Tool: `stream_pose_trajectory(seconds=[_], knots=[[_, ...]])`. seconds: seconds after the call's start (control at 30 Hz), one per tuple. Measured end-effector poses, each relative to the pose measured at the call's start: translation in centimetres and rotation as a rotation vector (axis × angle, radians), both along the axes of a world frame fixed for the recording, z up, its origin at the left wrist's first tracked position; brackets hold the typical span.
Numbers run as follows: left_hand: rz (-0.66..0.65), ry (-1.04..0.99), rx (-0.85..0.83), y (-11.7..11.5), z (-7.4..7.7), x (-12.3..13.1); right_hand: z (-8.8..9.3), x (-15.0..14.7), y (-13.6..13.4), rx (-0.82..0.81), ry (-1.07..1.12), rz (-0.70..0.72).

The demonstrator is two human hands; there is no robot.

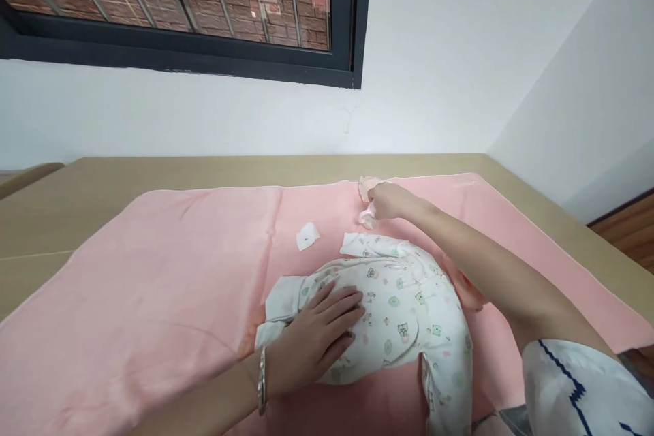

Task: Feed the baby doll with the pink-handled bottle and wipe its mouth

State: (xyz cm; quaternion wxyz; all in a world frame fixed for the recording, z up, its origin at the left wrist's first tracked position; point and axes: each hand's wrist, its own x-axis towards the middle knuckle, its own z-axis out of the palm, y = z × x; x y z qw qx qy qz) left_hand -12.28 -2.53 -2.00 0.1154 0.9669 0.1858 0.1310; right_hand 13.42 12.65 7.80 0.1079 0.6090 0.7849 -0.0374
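Observation:
A white baby garment with small green and pink animal prints lies curved on a pink sheet. My left hand rests flat on its left part, fingers stretched out, a silver bangle on the wrist. Beyond the garment, my right hand reaches to the far side of the sheet with its fingers curled closed at a small, crumpled pale pink-and-white piece. Its kind is unclear, and the fingertips are partly hidden. An orange-pink shape shows between the garment and my right forearm; I cannot tell what it is.
A small white square piece lies left of the garment on the pink sheet. The sheet covers a beige surface that meets a white wall. Above is a dark-framed window; wood panelling stands at the right.

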Motion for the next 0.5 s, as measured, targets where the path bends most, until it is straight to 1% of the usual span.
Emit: stream_pose_trajectory(seconds=[0.07, 0.13, 0.2, 0.27, 0.37, 0.43, 0.5], knots=[[-0.007, 0.004, 0.035, 0.1, -0.4, -0.1, 0.5, 0.8, 0.2, -0.019, -0.027, -0.026], [-0.013, -0.01, 0.088, 0.3, -0.8, -0.1, 1.4, 2.5, 0.1, -0.011, -0.059, -0.061], [-0.02, -0.045, 0.144, 0.4, -1.1, -0.1, 2.4, 5.1, -0.3, -0.014, -0.092, -0.135], [-0.021, -0.085, 0.201, 0.6, -1.4, -0.1, 3.0, 8.2, -0.8, -0.055, -0.105, -0.255], [-0.02, -0.125, 0.299, 0.8, -1.6, 0.1, 2.7, 12.8, -1.8, -0.097, -0.1, -0.411], [-0.02, -0.142, 0.354, 0.9, -1.6, 0.2, 1.9, 15.1, -2.4, -0.106, -0.099, -0.464], [-0.029, -0.149, 0.383, 1.0, -1.6, 0.3, 0.9, 16.6, -2.8, -0.118, -0.086, -0.485]])
